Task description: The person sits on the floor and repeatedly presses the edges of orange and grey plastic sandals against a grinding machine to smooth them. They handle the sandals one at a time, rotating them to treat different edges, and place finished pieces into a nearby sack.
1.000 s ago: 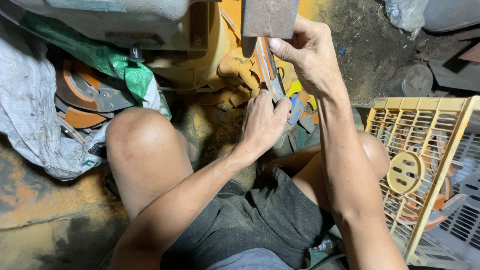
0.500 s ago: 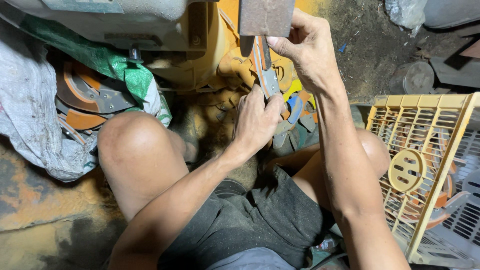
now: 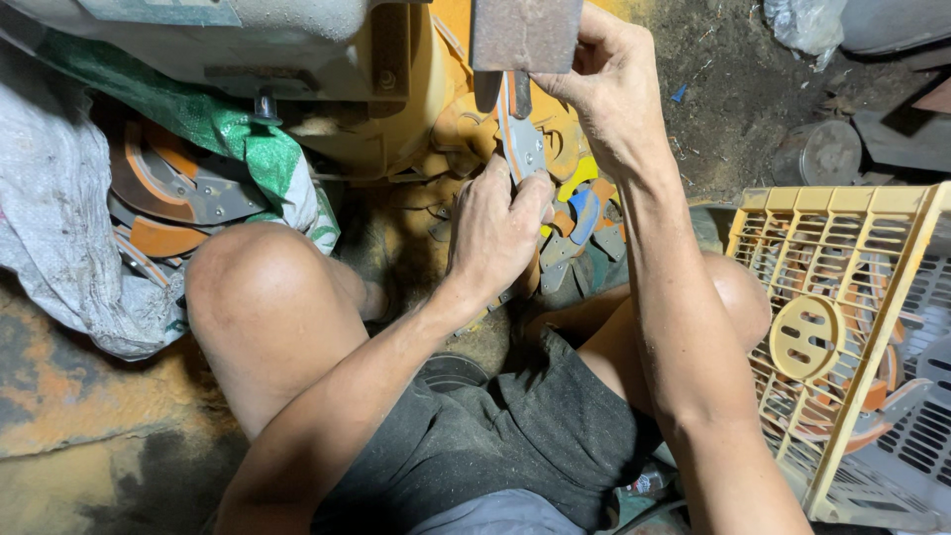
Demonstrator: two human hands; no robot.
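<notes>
Orange-yellow painted metal makes up the big machine body (image 3: 396, 119) at the top of the view, with a worn grey housing (image 3: 248, 40) bolted across its upper left. A dusty whitish sack (image 3: 59, 228) slumps at the left, and a green woven bag (image 3: 213, 129) lies over its top edge. Beneath the bag sit flat, curved orange-and-grey metal pieces (image 3: 168, 193). At the right stands a pale yellow plastic crate (image 3: 842, 258) with a slatted grid wall and a round slotted disc set in it; a grey slotted panel leans against its lower corner. The person sits on rough, stained ground with bare knees raised, in dark grey shorts (image 3: 495, 436).

A rusty brown block (image 3: 525, 35), flat-faced and rectangular, hangs at the top centre. The right hand (image 3: 614, 89) is curled around its lower right corner, fingers closed on it. Directly under the block a thin grey metal plate (image 3: 522, 149) with an orange edge stands upright. The left hand (image 3: 490, 233) grips that plate from below, thumb and fingers pinched tight on its lower part. Just right of that hand lies a pile of small plates (image 3: 580, 213) in yellow, blue and grey, overlapping one another.
</notes>
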